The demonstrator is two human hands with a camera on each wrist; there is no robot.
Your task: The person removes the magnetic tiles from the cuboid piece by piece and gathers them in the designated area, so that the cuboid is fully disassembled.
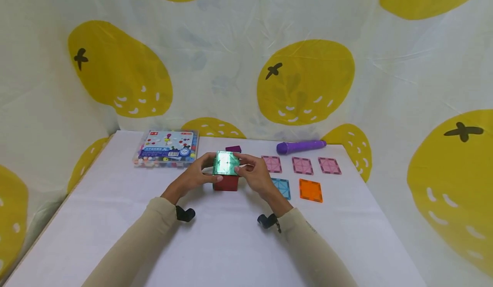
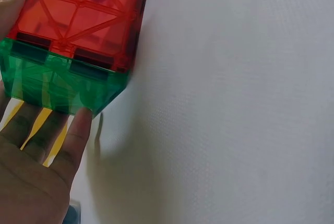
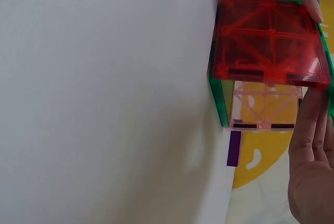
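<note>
Between the hands stands a box of see-through magnetic tiles, with a red tile (image 1: 226, 184) at the front and a shiny green tile (image 1: 226, 163) on top. Another green tile (image 2: 52, 80) forms its left side, where fingers of my left hand (image 1: 194, 173) touch it; the left thumb lies at the front top edge. My right hand (image 1: 257, 175) pinches the top green tile at its right edge, thumb on the upper face. Through the box's open right side, a pink tile (image 3: 266, 106) shows at the back in the right wrist view.
Right of the box lie three pink tiles (image 1: 302, 166), a blue tile (image 1: 283, 188) and an orange tile (image 1: 310, 190). A purple microphone (image 1: 301, 146) and a small purple block (image 1: 233, 149) lie behind. A clear box of beads (image 1: 166, 148) stands back left, before a patterned curtain (image 1: 215, 64).
</note>
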